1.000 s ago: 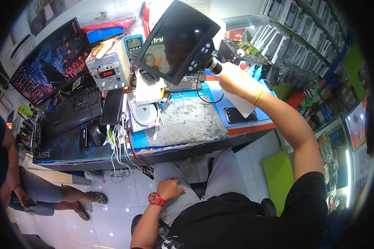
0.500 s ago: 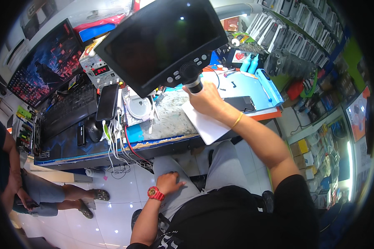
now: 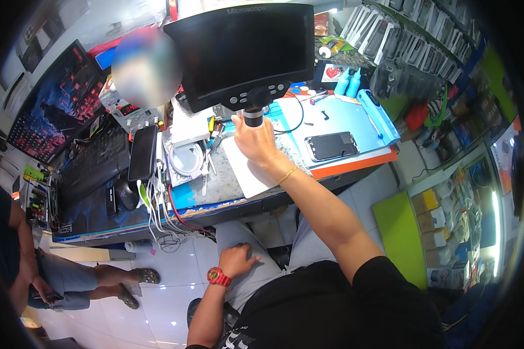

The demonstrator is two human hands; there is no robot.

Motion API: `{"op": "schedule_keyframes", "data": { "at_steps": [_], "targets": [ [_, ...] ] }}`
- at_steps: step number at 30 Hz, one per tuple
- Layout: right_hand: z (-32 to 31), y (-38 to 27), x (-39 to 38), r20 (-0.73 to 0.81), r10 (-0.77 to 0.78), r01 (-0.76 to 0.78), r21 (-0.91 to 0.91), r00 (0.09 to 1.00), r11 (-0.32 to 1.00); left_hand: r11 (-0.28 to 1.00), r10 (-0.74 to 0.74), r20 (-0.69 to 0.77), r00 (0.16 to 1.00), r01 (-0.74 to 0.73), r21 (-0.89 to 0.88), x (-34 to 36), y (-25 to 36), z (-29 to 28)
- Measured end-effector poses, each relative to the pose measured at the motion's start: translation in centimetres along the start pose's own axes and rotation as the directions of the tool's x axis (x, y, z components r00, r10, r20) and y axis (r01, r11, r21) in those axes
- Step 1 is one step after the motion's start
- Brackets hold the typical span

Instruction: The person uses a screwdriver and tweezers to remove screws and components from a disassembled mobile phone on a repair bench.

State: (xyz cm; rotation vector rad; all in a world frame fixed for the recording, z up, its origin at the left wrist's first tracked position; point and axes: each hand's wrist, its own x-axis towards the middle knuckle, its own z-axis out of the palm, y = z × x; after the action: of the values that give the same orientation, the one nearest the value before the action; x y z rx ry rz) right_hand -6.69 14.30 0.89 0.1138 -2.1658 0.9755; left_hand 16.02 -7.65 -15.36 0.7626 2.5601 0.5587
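Observation:
My right hand [image 3: 255,139] is closed around the barrel of a digital microscope [image 3: 250,55], just below its large dark screen. Under that hand a white flat plate [image 3: 247,173] lies on the worktop, its near corner close to the desk's edge. My left hand [image 3: 237,260] rests on my left thigh with fingers stretched out and nothing in them. To the right of the microscope a phone with a dark screen [image 3: 332,146] lies on a light blue mat [image 3: 346,122].
Left of the plate are a coiled white cable [image 3: 186,158], tweezers [image 3: 205,177] and an upright phone [image 3: 142,152] beside a mouse [image 3: 127,195]. A power supply [image 3: 128,113] and monitor [image 3: 58,104] stand behind. Two blue bottles [image 3: 349,83] stand back right. Another person [image 3: 26,256] is at far left.
My right hand has shifted the microscope and the white plate leftward, and the screen has turned more level. More of the phone on the mat shows. My left hand has stayed on my thigh.

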Motion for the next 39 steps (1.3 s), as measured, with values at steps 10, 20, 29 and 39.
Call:
{"op": "schedule_keyframes", "data": {
  "at_steps": [10, 20, 29, 39],
  "targets": [
    [0.2, 0.4, 0.2, -0.081, 0.095, -0.092, 0.038, 0.992, 0.995, 0.956, 0.094, -0.482, 0.871, -0.214, -0.200, -0.2, 7.8, -8.6],
    [-13.1, 1.0, -3.4, 0.452, -0.257, 0.243, 0.091, 0.854, 0.966, 0.988, 0.152, -0.689, 0.708, -0.086, 0.130, 7.0, 9.1, -15.6],
    [-27.3, 10.8, 0.1, 0.763, 0.161, 0.178, -0.341, 0.626, 0.923, 0.987, 0.162, -0.635, 0.756, -0.134, 0.092, 7.4, 6.9, -16.4],
    [-27.2, 10.3, 1.4, 0.802, 0.177, 0.170, -0.326, 0.571, 0.930, 0.988, 0.113, -0.678, 0.726, -0.157, -0.003, 7.6, 6.2, -16.1]
  ]
}}
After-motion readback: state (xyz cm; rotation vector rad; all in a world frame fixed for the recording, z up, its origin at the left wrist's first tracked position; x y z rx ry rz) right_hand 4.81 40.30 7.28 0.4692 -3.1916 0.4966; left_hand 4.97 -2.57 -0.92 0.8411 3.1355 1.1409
